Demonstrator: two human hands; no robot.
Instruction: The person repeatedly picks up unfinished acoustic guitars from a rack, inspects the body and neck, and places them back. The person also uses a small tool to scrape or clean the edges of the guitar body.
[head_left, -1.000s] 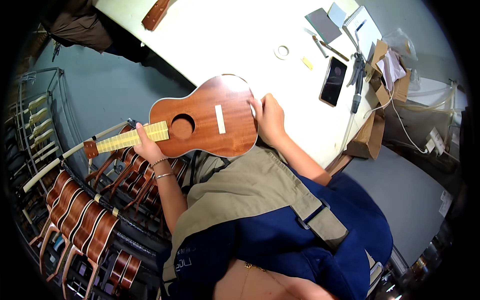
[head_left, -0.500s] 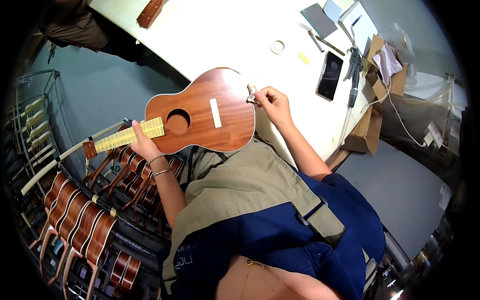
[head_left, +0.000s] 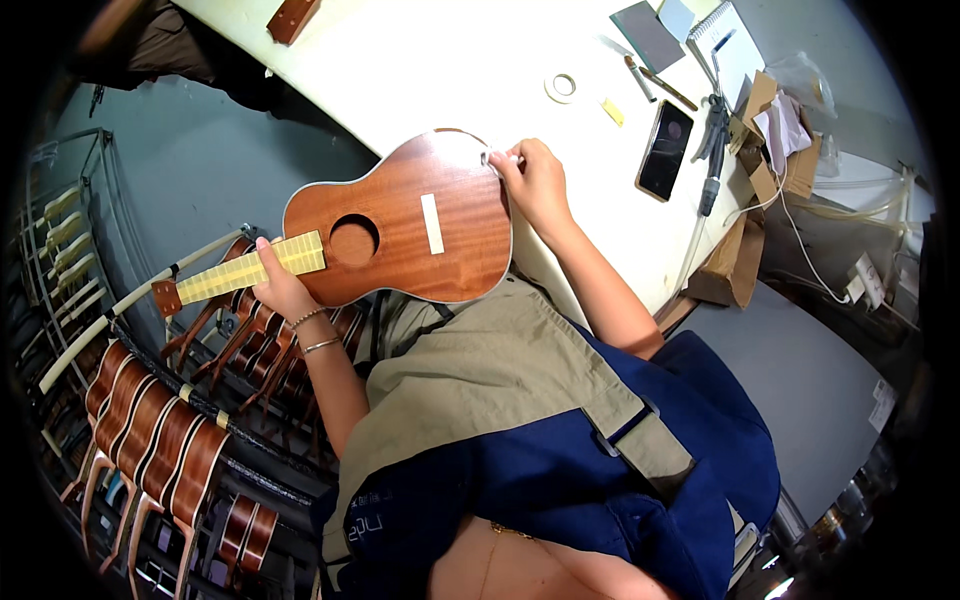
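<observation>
A small brown ukulele (head_left: 400, 240) without strings lies across my lap, its top facing up. Yellow tape (head_left: 225, 278) covers its fretboard, and a white strip (head_left: 432, 223) sits where a bridge goes. My left hand (head_left: 285, 288) is wrapped round the neck near the body, the thumb over the taped fretboard. At the far right edge of the body, my right hand (head_left: 538, 185) pinches a small white crumpled wad (head_left: 492, 158), perhaps cloth or paper, against the top's rim. The wad is partly hidden by the fingers.
A white table (head_left: 400, 70) holds a tape roll (head_left: 561, 88), a phone (head_left: 662, 150), pens (head_left: 640, 78), a notepad (head_left: 722, 50) and a cardboard box (head_left: 735, 255). On the left, a rack carries several ukulele bodies (head_left: 160, 425). A person's dark clothing (head_left: 165, 55) shows at the upper left.
My right hand has moved slightly up and left along the body's edge with the white wad, now over the top's rim. The left hand keeps its grip on the neck.
</observation>
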